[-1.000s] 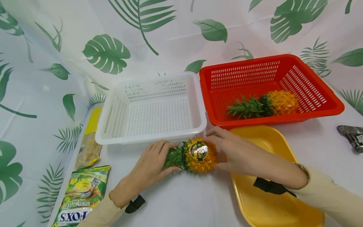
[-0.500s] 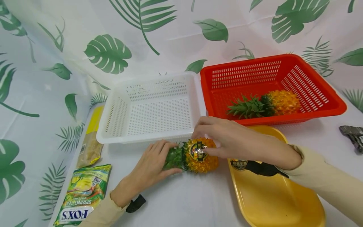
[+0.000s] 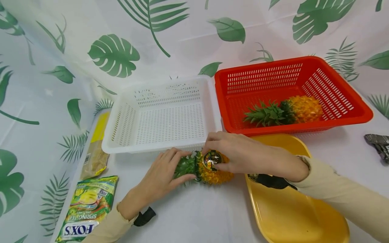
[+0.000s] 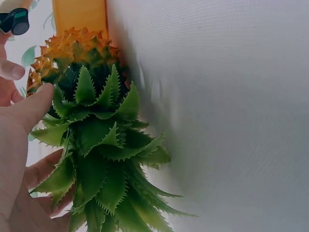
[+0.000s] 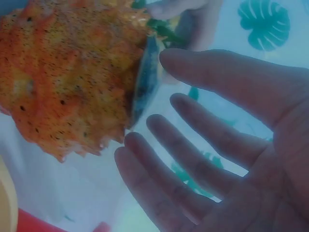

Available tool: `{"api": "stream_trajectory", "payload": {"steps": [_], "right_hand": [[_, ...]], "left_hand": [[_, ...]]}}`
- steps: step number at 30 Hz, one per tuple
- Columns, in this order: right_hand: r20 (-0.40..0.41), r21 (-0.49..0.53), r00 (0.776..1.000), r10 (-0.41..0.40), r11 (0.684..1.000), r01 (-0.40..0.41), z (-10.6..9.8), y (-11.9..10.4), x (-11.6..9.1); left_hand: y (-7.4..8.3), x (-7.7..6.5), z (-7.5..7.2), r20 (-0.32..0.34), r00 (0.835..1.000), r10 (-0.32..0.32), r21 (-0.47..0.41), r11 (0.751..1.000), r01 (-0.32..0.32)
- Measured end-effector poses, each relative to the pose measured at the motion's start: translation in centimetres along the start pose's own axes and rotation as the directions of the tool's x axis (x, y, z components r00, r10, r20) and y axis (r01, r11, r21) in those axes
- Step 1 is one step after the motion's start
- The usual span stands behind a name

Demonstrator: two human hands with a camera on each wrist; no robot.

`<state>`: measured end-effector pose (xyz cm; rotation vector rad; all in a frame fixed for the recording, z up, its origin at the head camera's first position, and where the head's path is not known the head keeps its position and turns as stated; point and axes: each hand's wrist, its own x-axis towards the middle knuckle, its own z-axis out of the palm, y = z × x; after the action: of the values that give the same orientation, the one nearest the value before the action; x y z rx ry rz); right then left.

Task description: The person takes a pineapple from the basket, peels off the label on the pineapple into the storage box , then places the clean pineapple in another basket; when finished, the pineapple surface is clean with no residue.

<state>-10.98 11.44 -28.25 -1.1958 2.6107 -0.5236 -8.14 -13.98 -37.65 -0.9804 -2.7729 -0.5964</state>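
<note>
A small orange pineapple [image 3: 217,177] lies on its side in front of the white basket, its green leafy crown [image 4: 106,164] pointing left in the head view. My left hand [image 3: 159,177] holds the crown, thumb on the near side and fingers round the back. A round black-and-gold sticker [image 3: 211,159] sits on top of the fruit. Over it is my right hand [image 3: 243,153], thumb and fingertips at the sticker's edges. In the right wrist view its fingers are spread and nearly straight, the thumb tip at the sticker [image 5: 146,77], seen edge-on.
Behind are a white basket [image 3: 121,148] and a red basket [image 3: 291,130] with another pineapple [image 3: 304,108] in it. A yellow tray [image 3: 291,212] stands under my right forearm. At left lie a green candy bag [image 3: 88,209] and a brown-and-yellow packet [image 3: 95,155]; a dark wrapper [image 3: 378,145] lies far right.
My right hand has moved left from the base end of the pineapple to the sticker on top, rising, then coming down. The left hand and pineapple stay in place.
</note>
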Motion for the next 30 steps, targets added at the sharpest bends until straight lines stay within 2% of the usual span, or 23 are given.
{"api": "stream_trajectory", "payload": {"steps": [13, 23, 30], "right_hand": [[-0.019, -0.061, 1.000, -0.012, 0.998, 0.011, 1.03, 0.11, 0.29], [-0.103, -0.080, 0.994, -0.048, 0.996, 0.039, 0.94, -0.28, 0.25], [-0.130, -0.068, 0.989, -0.074, 0.996, 0.066, 0.76, -0.66, 0.11]], "left_hand": [[0.13, -0.07, 0.16, -0.008, 1.000, 0.005, 0.000, 1.000, -0.005], [0.31, -0.19, 0.23, -0.008, 1.000, -0.009, 0.006, 1.000, 0.010], [0.34, -0.26, 0.25, -0.005, 1.000, -0.021, 0.005, 1.000, 0.021]]}}
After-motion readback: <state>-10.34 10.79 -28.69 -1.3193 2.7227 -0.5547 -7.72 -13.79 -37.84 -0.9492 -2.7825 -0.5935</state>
